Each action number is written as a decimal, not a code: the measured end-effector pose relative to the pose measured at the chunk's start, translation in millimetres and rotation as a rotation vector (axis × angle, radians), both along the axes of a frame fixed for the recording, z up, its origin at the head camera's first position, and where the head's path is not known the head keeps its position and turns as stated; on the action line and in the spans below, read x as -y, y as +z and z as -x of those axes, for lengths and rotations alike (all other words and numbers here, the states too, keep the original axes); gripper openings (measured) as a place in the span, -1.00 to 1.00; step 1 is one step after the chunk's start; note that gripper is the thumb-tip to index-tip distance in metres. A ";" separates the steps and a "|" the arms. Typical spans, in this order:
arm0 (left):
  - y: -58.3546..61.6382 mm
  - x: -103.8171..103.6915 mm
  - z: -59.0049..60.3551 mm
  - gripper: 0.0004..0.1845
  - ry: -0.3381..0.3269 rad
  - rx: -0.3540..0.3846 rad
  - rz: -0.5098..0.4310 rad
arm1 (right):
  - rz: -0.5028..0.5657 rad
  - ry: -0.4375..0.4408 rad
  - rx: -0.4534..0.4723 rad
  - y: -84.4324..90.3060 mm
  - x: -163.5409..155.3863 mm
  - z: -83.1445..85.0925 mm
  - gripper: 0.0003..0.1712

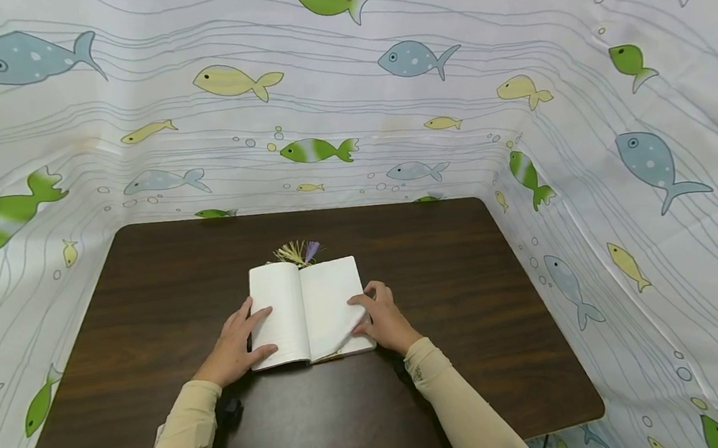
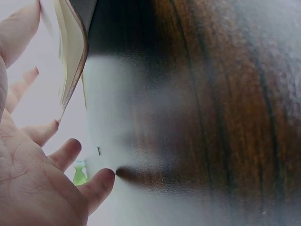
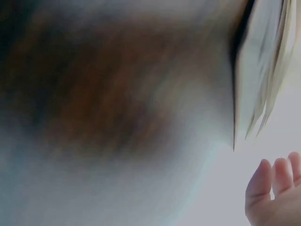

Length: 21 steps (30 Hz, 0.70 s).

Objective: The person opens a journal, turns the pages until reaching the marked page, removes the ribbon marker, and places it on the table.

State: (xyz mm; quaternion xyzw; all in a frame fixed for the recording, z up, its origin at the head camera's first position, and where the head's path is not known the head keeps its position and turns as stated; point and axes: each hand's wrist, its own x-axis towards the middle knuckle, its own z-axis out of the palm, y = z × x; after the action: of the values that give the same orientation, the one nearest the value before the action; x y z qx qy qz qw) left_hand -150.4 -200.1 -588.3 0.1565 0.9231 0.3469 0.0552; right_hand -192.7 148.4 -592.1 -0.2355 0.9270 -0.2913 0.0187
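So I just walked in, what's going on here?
Someone has an open book on the dark table. The left hand rests on the outer edge of the left page, while the right hand holds the right page near its outer edge, its near corner bent up. Yellowish and purple tassels stick out past the far edge.

In the right wrist view, tabletop (image 3: 108,94) blurred — book (image 3: 256,61) cut off.
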 end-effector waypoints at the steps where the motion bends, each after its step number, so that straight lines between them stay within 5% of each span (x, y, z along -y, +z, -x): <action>1: -0.2 0.2 -0.1 -0.17 0.000 0.000 -0.001 | 0.020 0.009 0.021 1.4 -0.3 0.2 -0.33; 9: -0.9 0.4 -0.4 -0.16 0.000 -0.002 -0.003 | 0.186 0.114 0.296 14.9 -5.7 1.3 -0.12; 21: -1.2 -0.6 -0.8 -0.15 0.002 0.013 -0.010 | 0.230 0.020 0.256 6.4 1.2 0.2 -0.40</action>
State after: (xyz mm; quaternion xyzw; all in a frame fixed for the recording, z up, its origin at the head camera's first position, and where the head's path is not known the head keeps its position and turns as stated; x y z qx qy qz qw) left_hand -149.6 -199.5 -589.5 0.1537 0.9211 0.3526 0.0601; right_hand -192.9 147.2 -585.6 -0.2064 0.8753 -0.4227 0.1124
